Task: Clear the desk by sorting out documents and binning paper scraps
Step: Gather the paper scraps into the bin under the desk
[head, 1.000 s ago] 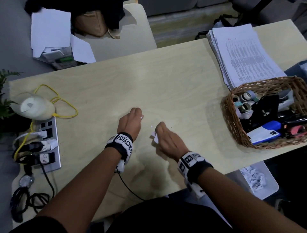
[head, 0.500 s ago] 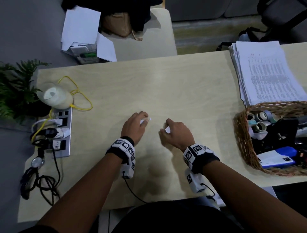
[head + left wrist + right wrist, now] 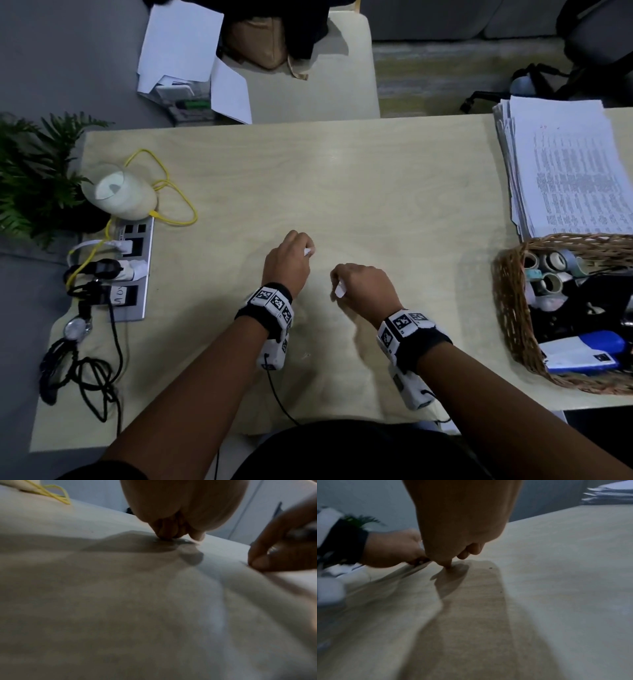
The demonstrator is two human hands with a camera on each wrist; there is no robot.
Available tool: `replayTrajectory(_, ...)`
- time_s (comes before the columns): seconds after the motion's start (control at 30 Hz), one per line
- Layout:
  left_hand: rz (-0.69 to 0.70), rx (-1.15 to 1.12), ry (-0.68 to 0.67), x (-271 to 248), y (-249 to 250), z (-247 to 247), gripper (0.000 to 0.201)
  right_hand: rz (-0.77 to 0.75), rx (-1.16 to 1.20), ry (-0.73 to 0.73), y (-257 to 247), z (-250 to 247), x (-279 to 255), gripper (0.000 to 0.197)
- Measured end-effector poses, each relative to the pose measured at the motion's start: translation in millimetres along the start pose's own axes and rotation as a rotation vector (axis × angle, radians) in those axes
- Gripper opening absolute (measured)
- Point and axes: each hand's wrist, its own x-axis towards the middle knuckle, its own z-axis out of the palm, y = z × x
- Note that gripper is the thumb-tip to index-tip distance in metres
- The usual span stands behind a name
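left hand [image 3: 287, 263] low on the pale wood-grain table [image 3: 376, 192], fingers curled, grip pinched on a small white paper scrap [image 3: 309, 252] that pokes out past the fingertips. left wrist view blurred; fingertips look to be touching the table surface.

right hand [image 3: 368, 286] just beside it, the two apart. fingers curled, grip closed round a second small white scrap [image 3: 340, 291] showing at the thumb side. right wrist view: one fingertip [image 3: 447, 564] pressed to the table; whether a further fleck lies under it, cannot tell.

step in hand, by my reading: picking up the last bits mid-table.

doing it well:
- press a fingertip onto a flat piece and drag it until an edge lifts, then pinch
- keep the held scraps tucked into the palm while reaching for more
- carry both handfuls to the bin together; no bin in view

scraps: tiny, thin, white, creased, mostly hidden in the hands. likely light enough to flutter off.

documents: tall stack of white printed sheets [image 3: 565, 164] at the far right edge of the table, behind the brown woven wicker basket [image 3: 510, 301].
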Motion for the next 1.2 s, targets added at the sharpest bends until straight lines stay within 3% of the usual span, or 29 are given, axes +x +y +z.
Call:
replayTrajectory(0.13, -0.217, -0.358, -0.014, -1, -18, -11, 0.017, -0.057, -0.094, -0.083, -5, 3, 4, 0.023)
replayTrajectory(0.27, -0.366, -0.528, 0.055, -21, -52, -23, 0.028, 0.028, 0.29, -0.082, -8, -3, 1, 0.017)
replayTrajectory(0.4, -0.271, -0.444, -0.02, -51, -69, -32, 0.046, 0.064, 0.449, -0.016, -12, -3, -7, 0.022)
replayTrajectory(0.5, -0.165, -0.352, -0.008, -62, -70, -35, 0.032, -0.037, 0.415, -0.081, -16, -2, -15, 0.025)
replayTrajectory(0.57, -0.147, -0.285, -0.023, -62, -70, -35, 0.01, -0.102, 0.357, -0.146, -21, 2, -22, 0.026)
replayTrajectory(0.77, -0.012, -0.019, -0.072, -58, -60, -37, 0.013, -0.29, 0.208, -0.239, -35, 34, -47, 0.04)
replayTrajectory(0.83, 0.04, 0.036, -0.051, -57, -60, -37, 0.016, -0.313, 0.212, -0.213, -37, 43, -51, 0.04)
replayTrajectory(1.0, 0.059, -0.026, 0.003, -52, -62, -37, 0.01, -0.363, 0.158, -0.05, -44, 54, -59, 0.018)
replayTrajectory(1.1, 0.08, 0.014, 0.009, -50, -59, -37, 0.005, -0.366, 0.082, -0.035, -45, 60, -65, 0.023)
replayTrajectory(1.2, 0.141, 0.133, -0.017, -46, -54, -35, 0.015, -0.352, -0.028, -0.026, -42, 60, -70, 0.026)
